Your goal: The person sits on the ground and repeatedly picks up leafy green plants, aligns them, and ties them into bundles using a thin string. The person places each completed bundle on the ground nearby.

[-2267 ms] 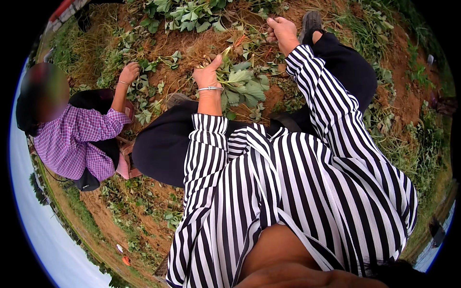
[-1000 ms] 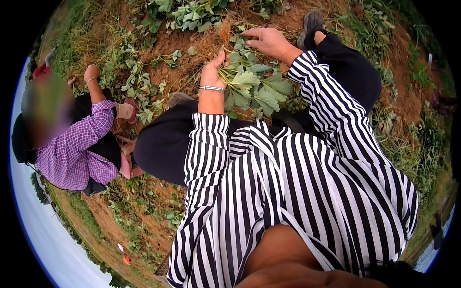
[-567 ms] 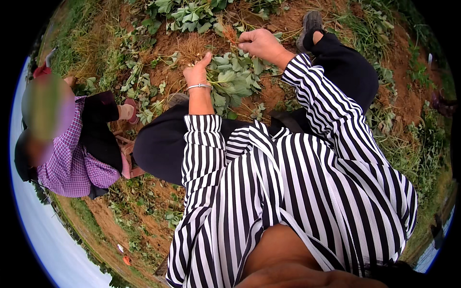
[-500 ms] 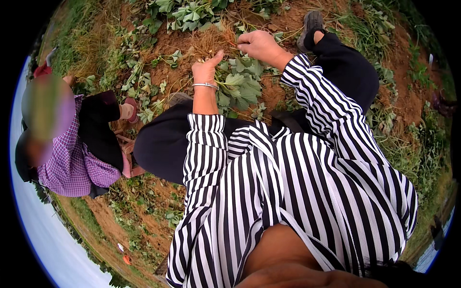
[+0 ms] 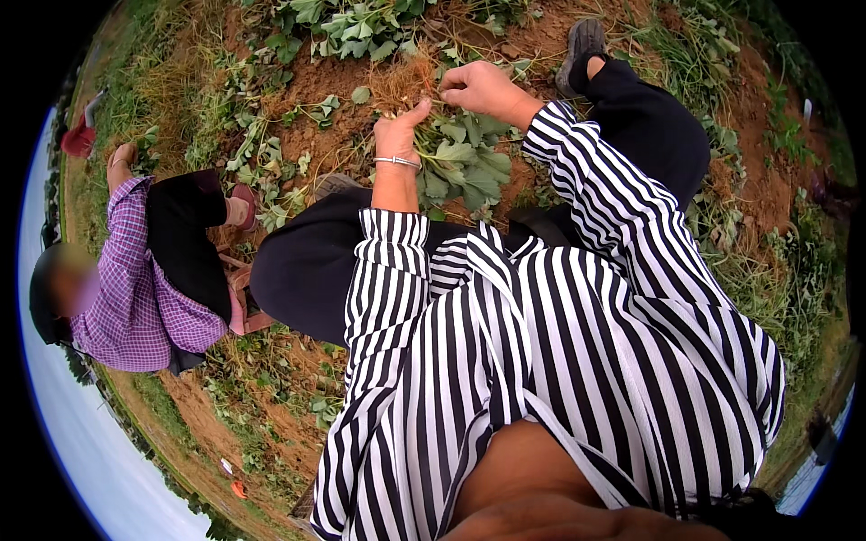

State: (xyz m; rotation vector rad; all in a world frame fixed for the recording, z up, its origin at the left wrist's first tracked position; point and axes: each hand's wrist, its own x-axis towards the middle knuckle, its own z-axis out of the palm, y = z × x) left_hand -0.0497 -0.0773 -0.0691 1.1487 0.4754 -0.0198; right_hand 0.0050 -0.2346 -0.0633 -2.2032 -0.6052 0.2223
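Note:
My left hand (image 5: 397, 137) is closed around a bunch of leafy green plants (image 5: 467, 164), its thumb stretched along the stems. The broad leaves hang toward my knees, while a tangle of thin brown roots (image 5: 404, 83) points away from me. Close to the roots, my right hand (image 5: 485, 90) has its thumb and forefinger pinched together. Whatever lies between those fingertips is too small to make out. A silver bangle (image 5: 398, 162) circles my left wrist.
More leafy plants (image 5: 361, 29) lie on the reddish soil (image 5: 311, 140) ahead of me. At the left sits another person in a purple checked shirt (image 5: 135, 307), one hand (image 5: 122, 155) on the ground plants. My dark shoe (image 5: 585, 54) rests at the upper right.
My left hand and the bunch have shifted slightly right and nearer. My right hand has moved a little left and nearer. The other person's arm has reached forward.

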